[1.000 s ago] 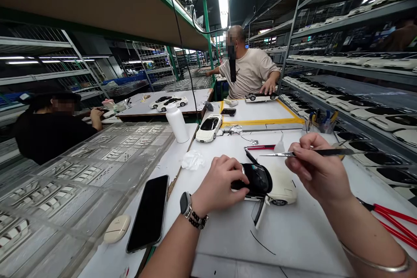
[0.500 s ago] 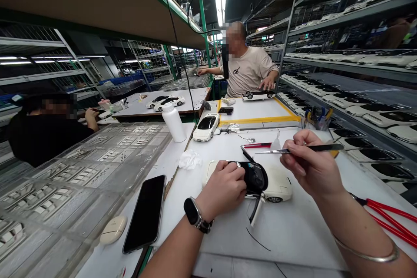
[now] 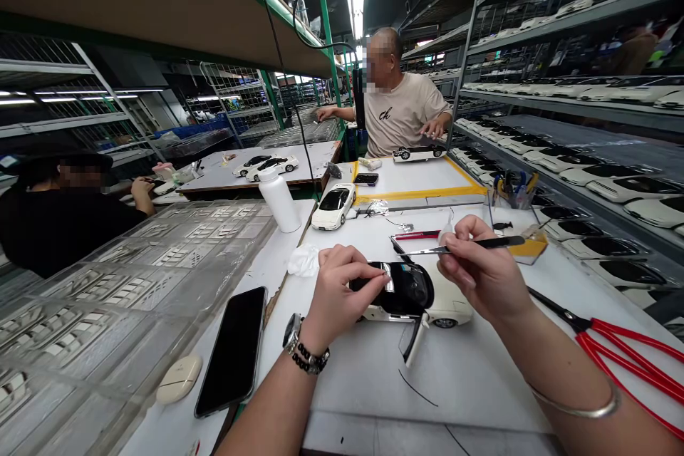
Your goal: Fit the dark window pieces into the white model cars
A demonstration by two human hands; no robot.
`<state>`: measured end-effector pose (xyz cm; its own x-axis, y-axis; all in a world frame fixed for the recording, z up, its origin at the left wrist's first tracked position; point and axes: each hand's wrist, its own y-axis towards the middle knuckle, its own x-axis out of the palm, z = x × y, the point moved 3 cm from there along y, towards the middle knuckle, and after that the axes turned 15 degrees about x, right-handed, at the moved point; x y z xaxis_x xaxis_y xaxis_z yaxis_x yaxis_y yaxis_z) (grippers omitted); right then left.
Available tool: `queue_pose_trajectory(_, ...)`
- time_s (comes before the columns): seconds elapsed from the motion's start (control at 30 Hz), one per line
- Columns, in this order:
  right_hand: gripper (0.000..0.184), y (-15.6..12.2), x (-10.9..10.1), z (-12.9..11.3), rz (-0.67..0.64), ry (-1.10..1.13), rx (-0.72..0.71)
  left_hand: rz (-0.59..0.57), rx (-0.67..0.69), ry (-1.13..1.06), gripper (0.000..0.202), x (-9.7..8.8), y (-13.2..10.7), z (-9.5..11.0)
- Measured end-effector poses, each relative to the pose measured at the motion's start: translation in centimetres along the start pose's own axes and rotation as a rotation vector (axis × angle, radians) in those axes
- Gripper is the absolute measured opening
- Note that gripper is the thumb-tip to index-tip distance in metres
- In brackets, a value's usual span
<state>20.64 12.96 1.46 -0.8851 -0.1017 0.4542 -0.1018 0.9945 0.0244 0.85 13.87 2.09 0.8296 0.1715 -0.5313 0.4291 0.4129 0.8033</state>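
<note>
A white model car (image 3: 452,293) with a black roof lies on the white work surface, its near door (image 3: 417,342) swung out. Above the rear of its roof is my left hand (image 3: 339,292), thumb and forefinger pinched together; whatever is between the fingertips is too small to make out. My right hand (image 3: 475,271) grips black-handled tweezers (image 3: 505,243), their thin tips pointing left over the car's far side. Just beyond the tips lies a slim red tool (image 3: 420,234). A thin black strand (image 3: 417,388) rests in front of the car.
Red-handled scissors (image 3: 614,342) lie at right. On the left are a phone (image 3: 232,353), a cream case (image 3: 179,379), crumpled tissue (image 3: 303,261), a white bottle (image 3: 279,203) and clear parts trays (image 3: 133,285). Another model car (image 3: 334,206) stands behind. A co-worker (image 3: 400,107) sits opposite.
My left hand has lifted and drawn back left from the car's roof, fingers now pinched. My right hand has shifted slightly left with the tweezers. The view has turned slightly right.
</note>
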Motion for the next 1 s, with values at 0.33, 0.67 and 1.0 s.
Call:
queue_pose_trajectory(0.33, 0.033, -0.2, 0.8, 0.5, -0.054, -0.030, 0.034, 0.030, -0.032, -0.021, 0.012, 0.1, 0.0, 0.2)
queue_pose_trajectory(0.67, 0.029, -0.1, 1.0, 1.3, -0.159, -0.030, 0.032, 0.050, -0.111, -0.165, 0.014, 0.2, -0.1, -0.2)
queue_pose_trajectory(1.0, 0.026, 0.4, 0.6, 1.6, -0.186, 0.029, 0.073, 0.049, -0.112, -0.192, 0.010, 0.2, -0.1, -0.2)
